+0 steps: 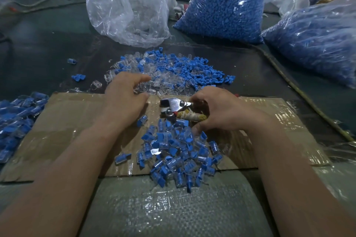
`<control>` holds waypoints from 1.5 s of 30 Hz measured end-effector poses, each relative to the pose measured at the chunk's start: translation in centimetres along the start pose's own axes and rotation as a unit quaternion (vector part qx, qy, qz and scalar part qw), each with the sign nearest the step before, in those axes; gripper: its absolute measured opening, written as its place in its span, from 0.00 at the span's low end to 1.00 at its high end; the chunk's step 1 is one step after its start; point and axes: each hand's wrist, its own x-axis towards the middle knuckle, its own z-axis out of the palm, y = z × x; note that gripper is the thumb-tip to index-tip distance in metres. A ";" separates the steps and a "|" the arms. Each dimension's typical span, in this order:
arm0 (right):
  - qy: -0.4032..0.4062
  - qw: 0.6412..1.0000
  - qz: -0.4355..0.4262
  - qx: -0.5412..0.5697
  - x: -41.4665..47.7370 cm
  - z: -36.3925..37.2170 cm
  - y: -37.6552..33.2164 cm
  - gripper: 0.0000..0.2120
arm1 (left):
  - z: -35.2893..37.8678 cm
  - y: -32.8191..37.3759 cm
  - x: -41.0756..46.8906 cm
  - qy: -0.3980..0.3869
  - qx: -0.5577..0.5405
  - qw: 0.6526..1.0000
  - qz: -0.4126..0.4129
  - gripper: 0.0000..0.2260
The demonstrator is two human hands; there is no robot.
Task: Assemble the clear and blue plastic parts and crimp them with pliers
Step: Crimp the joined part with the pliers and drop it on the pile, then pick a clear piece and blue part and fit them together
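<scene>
1. Pliers [174, 106] sit in my right hand [217, 111], fingers curled round the cloth-wrapped handles. The steel head hovers over the far edge of the cardboard sheet [77, 121], and I can see no part between its jaws.
2. My left hand [123, 98] is loose, thumb and forefinger apart, holding nothing I can make out. It hangs over the cardboard's far edge, reaching toward the unassembled stock.
3. The loose clear and blue parts [173, 71] lie scattered just beyond the cardboard's far edge. The joined pieces [173, 156] are heaped on its near half, spilling over the near edge, and a second heap [17, 119] lies off its left edge.
4. Well beyond the cardboard stand a clear bag [125, 5], a tall blue bag [225, 2] and a slumped blue bag [317, 44].
5. My worries from here:
   - The clear shells are hard to read against the glossy tape, so I may pinch two, or none.
   - A blue insert seated crooked could crack its shell under the squeeze.
   - My left fingertips would be close to the pliers' head when feeding a part, so closing early would nip them.
   - My right wrist is over the heap on the cardboard, and a sweep could mix joined pieces into the loose stock.
</scene>
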 end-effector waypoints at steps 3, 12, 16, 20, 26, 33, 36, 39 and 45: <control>-0.013 1.000 -0.008 0.002 0.1 0.2 0.1 0.34 | 0.2 -0.4 0.3 -0.055 0.030 0.998 0.011 0.17; -0.032 0.998 0.007 0.050 -0.2 -0.2 0.6 0.32 | 0.9 -0.6 0.8 -0.101 0.063 0.992 0.034 0.16; -0.015 0.997 0.018 0.077 -0.3 -0.3 0.5 0.27 | 0.9 -0.5 0.7 -0.083 0.055 0.995 0.029 0.16; 0.039 0.993 0.014 0.108 -0.3 -0.5 0.5 0.11 | 0.6 0.0 0.4 -0.052 0.030 0.998 0.019 0.14; 0.244 0.959 0.107 0.098 0.6 -0.8 2.6 0.03 | -0.2 1.1 -0.7 0.027 -0.088 0.995 -0.028 0.14; 0.226 0.960 0.164 0.025 2.6 0.6 3.9 0.16 | -0.3 1.3 -1.1 0.033 -0.158 0.986 -0.031 0.09; 0.181 0.969 0.169 -0.024 3.2 0.8 4.0 0.18 | -0.5 1.3 -1.0 0.017 -0.185 0.983 -0.005 0.19; 0.181 0.967 0.179 -0.024 3.1 0.7 4.0 0.17 | -0.4 1.3 -1.0 -0.007 -0.186 0.983 0.001 0.22; 0.210 0.963 0.167 -0.009 3.0 0.7 4.0 0.11 | -0.2 1.3 -1.1 -0.029 -0.220 0.975 -0.010 0.14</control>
